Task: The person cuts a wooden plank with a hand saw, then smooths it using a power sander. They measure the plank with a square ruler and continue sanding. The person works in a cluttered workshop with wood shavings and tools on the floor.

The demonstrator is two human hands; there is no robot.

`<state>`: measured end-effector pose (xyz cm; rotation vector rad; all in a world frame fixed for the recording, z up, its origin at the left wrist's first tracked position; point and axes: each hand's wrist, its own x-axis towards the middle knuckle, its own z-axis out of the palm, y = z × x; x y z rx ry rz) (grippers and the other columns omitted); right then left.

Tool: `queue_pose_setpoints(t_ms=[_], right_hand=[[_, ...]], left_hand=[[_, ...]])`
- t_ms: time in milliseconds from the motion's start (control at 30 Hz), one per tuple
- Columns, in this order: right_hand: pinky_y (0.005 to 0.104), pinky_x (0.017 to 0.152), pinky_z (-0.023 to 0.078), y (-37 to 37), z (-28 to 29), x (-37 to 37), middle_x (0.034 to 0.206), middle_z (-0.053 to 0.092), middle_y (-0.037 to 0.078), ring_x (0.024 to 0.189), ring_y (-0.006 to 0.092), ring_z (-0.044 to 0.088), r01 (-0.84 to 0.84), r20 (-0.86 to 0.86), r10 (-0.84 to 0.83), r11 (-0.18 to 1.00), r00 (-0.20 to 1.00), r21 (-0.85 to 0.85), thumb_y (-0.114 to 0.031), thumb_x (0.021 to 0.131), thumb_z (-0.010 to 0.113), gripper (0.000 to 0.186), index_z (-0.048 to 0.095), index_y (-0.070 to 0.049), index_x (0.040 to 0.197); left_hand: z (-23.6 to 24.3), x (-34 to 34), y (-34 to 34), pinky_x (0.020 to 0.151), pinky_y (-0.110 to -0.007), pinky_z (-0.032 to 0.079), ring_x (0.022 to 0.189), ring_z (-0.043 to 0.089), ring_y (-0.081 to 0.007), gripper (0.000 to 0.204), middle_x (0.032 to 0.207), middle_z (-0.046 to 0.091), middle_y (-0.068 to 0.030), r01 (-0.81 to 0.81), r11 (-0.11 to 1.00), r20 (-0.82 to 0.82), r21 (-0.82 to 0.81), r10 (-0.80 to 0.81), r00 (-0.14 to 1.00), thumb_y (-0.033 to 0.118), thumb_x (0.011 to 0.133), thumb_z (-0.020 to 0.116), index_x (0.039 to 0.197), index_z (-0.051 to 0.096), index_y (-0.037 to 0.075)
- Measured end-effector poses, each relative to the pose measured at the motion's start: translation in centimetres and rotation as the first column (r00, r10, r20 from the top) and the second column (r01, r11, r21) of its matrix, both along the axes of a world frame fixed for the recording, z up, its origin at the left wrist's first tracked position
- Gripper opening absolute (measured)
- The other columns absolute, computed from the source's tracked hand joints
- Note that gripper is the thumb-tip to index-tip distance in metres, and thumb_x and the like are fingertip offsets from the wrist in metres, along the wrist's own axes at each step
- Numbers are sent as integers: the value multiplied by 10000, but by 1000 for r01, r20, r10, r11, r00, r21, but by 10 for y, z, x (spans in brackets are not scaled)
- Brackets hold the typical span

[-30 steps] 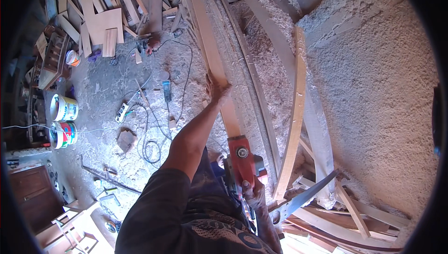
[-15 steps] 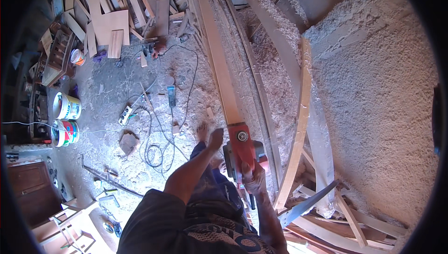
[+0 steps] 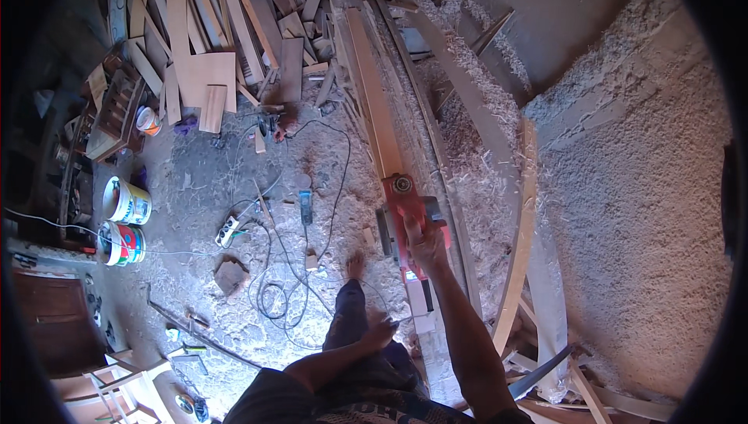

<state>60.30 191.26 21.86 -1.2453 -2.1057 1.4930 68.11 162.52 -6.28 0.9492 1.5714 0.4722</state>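
My right hand (image 3: 426,245) is closed on the handle of a red electric planer (image 3: 407,199), which sits on a long pale board (image 3: 368,89) lying along a weathered beam or bench. The planer's dark side housing shows beside my fingers. My left hand (image 3: 379,333) is low by my leg, left of the beam and behind the planer, with its fingers curled near a thin dark cord; what they hold, if anything, is unclear. My bare foot (image 3: 354,264) stands on the shaving-strewn floor.
Offcuts (image 3: 183,26) are piled at upper left. Paint buckets (image 3: 125,202), a power strip (image 3: 227,231), coiled cables (image 3: 276,295) and a blue corded tool (image 3: 305,206) lie on the left. Curved boards (image 3: 522,237) and heaped shavings (image 3: 623,229) fill the right.
My right hand has pushed the planer forward along the board. My left hand has left the board and dropped back beside my leg. One foot has stepped forward.
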Motion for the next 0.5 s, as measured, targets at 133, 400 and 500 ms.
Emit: queue_pose_setpoints(t_ms=[133, 400, 500], right_hand=[[489, 742, 531, 38, -1, -50, 951, 689, 286, 947, 478, 660, 11, -58, -8, 999, 998, 45, -569, 988, 511, 584, 669, -30, 1148], [506, 672, 551, 130, -45, -148, 898, 695, 258, 847, 461, 678, 19, -120, 18, 955, 993, 296, -558, 983, 523, 569, 681, -13, 1024], [492, 543, 544, 154, -41, -195, 757, 675, 239, 686, 422, 686, 14, -169, 38, 955, 985, 295, -598, 960, 539, 622, 673, 9, 947]], left_hand=[[11, -68, 48, 905, -392, 496, 1079, 604, -301, 741, 1176, 592, -209, -731, 564, 217, -384, 825, 522, 654, 908, 495, 1286, 538, 19], [135, -128, 187, 1230, -428, 188, 1490, 231, -404, 884, 1609, 205, -281, -608, 671, 41, 425, 656, 753, 566, 1008, 459, 1567, 113, -24], [157, -160, 227, 1221, -488, 194, 1489, 213, -433, 982, 1606, 202, -284, -494, 649, -146, 578, 678, 720, 553, 926, 616, 1562, 140, -25]])
